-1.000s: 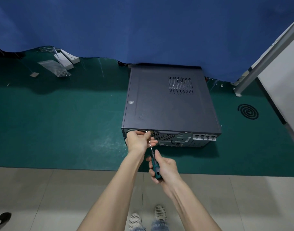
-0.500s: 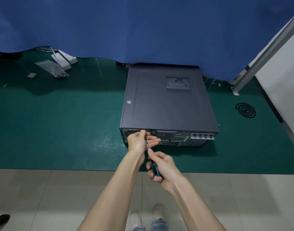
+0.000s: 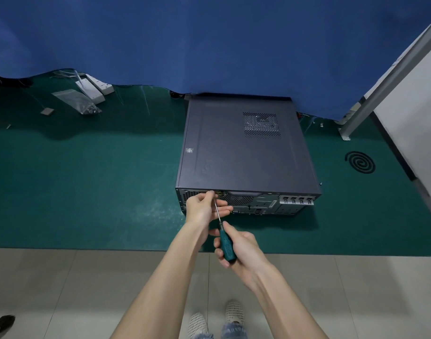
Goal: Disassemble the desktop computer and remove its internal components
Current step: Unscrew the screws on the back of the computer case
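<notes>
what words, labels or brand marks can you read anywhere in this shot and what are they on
No text here can be read with certainty.
The embossed lettering on the lid of the computer case, near its left edge: too faint to read.
The small sticker on the same lid: too small to read.
The handle of the screwdriver: no legible marking.

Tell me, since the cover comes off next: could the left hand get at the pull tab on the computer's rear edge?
Probably yes. The pull tab lies bare just right of the left hand, with only the screwdriver shaft between, which its fingers pinch and would have to release first.
</notes>
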### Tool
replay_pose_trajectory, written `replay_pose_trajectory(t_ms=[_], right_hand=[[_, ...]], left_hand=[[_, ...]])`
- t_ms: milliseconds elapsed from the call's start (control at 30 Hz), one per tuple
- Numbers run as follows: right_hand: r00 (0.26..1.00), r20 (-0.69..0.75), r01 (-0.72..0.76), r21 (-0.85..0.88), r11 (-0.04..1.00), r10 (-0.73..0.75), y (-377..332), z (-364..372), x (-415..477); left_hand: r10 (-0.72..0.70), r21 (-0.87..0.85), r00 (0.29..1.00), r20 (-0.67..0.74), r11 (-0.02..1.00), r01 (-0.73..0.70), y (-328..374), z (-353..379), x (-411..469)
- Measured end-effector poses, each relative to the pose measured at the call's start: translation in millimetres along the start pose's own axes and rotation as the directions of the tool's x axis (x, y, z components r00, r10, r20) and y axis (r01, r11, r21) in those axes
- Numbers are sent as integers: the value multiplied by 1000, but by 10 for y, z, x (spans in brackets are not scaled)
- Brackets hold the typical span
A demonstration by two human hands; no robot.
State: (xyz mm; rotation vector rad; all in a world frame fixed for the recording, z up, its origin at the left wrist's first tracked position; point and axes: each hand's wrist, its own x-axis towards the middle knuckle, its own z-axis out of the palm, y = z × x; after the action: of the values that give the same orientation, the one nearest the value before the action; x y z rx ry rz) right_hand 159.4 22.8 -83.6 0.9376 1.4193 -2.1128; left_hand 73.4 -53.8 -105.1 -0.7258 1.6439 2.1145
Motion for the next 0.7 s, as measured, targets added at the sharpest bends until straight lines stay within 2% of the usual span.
replay_pose_trajectory(t_ms=[100, 200, 300, 433, 500, 600, 700], right_hand=[[999, -18, 28, -42, 999, -29, 4, 16, -7], [1000, -13, 23, -36, 999, -24, -29, 17, -9], [1000, 29, -7, 57, 998, 5, -46, 13, -12], [999, 24, 24, -1, 1000, -24, -41, 5, -15], [1000, 15, 15, -16, 1000, -15, -51, 11, -8], [999, 25, -23, 62, 998, 21, -48, 19, 4], [1000, 19, 13, 18, 1000, -13, -23, 9, -1]], left_hand=[[57, 84, 998, -37, 995, -54, -3, 5, 9], [35, 42, 998, -49, 999, -33, 9, 28, 27], [-55, -55, 998, -25, 997, 54, 38, 39, 17], [-117, -261, 993, 32, 958, 122, 62, 50, 14], [-112, -221, 993, 28, 968, 116, 43, 47, 23], [-88, -50, 996, 5, 995, 88, 5, 32, 22], [-64, -65, 998, 6, 996, 65, 5, 24, 27]])
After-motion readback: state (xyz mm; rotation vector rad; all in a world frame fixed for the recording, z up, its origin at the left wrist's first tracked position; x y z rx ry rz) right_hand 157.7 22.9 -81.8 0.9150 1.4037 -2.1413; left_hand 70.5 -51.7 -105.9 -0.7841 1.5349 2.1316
